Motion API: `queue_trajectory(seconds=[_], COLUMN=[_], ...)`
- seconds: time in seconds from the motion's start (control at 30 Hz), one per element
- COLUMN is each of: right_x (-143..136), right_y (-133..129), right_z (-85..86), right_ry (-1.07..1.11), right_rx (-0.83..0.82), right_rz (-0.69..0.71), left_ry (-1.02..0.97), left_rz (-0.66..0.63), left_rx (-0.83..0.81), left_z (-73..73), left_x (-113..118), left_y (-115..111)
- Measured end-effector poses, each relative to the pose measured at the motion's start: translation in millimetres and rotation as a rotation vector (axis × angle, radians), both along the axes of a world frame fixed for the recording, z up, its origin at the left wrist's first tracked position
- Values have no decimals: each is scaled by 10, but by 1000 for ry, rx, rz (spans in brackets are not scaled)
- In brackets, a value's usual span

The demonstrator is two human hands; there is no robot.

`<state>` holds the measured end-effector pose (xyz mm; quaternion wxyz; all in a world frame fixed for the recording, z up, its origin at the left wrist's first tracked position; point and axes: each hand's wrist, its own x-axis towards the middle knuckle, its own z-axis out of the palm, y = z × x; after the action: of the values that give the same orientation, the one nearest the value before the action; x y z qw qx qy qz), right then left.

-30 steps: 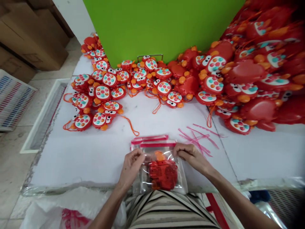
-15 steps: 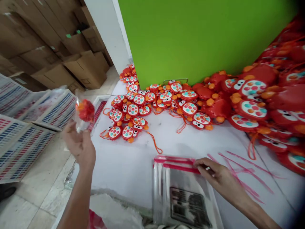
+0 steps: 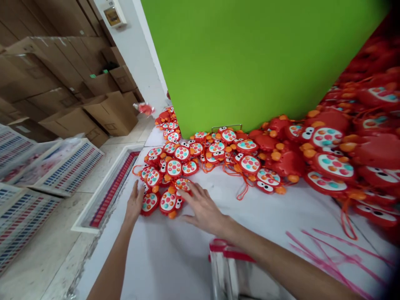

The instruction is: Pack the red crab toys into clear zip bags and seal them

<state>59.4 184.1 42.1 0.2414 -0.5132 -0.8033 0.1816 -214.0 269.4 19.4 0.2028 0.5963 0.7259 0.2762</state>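
Note:
My left hand (image 3: 134, 204) is open, its fingers stretched out along the left edge of a cluster of red crab-like toys (image 3: 150, 203) with white, dotted oval faces. My right hand (image 3: 204, 208) is open too, fingers spread over the cluster's right side. Its fingertips reach a toy (image 3: 182, 183), partly covering it; whether they press on it I cannot tell. Below my right forearm lies a stack of clear plastic bags (image 3: 233, 271) with pink top edges. A blurred red toy in clear wrapping (image 3: 145, 109) shows beyond the table near the white pillar, with no hand on it.
More red toys (image 3: 334, 164) are heaped along the right, against a green panel (image 3: 250, 62). Pink strips (image 3: 331, 258) lie at the table's right. Left of the table stand a white-rimmed crate (image 3: 84, 223), slotted baskets (image 3: 68, 166) and cardboard boxes (image 3: 112, 112).
My left hand has let go of the wrapped toy, which is now farther off, and has come to the toy cluster. My right hand has left the bags and moved left to the cluster.

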Motion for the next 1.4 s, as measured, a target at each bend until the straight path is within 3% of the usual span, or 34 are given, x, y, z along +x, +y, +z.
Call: queue_trajectory(seconds=[0.1,0.2,0.4,0.6,0.7,0.83,0.93,1.03,1.13,1.23,1.3,1.4], right_x=[-234,-226,295,821,1048,1281,1304,1256,1265,1267,1183,943], right_y=[166,191,46,-106,-420,-1235,-1899,-2262,-2144,-1636,-1226,-715], right_z=[-63,-208,-364,-231,-148,-264,-519,-701,-662,-443,-274,-112], right_ry=[-100,-184,-230,-276,-234,-49,74,133,166,171,86,-131], right_rx=[64,76,113,141,141,133,112,67,84,97,55,22], right_rz=[64,85,58,-32,-141,-219,-354,-375,-338,-251,-156,-36], left_ry=[-54,-116,-165,-170,-159,-98,11,135,300,393,401,385], left_rz=[-74,-119,-101,-135,-228,-230,-228,-330,-501,-755,-826,-774], left_rx=[-12,33,81,53,11,27,101,100,71,124,209,315], left_z=[-41,-87,-195,-245,-189,-58,-13,-48,-126,-234,-310,-382], left_x=[201,414,830,1365,1606,1716,1645,1596,1713,1988,2186,2395], left_y=[-19,-79,-282,-502,-600,-831,-1196,-1742,-2328,-2725,-2824,-2786])
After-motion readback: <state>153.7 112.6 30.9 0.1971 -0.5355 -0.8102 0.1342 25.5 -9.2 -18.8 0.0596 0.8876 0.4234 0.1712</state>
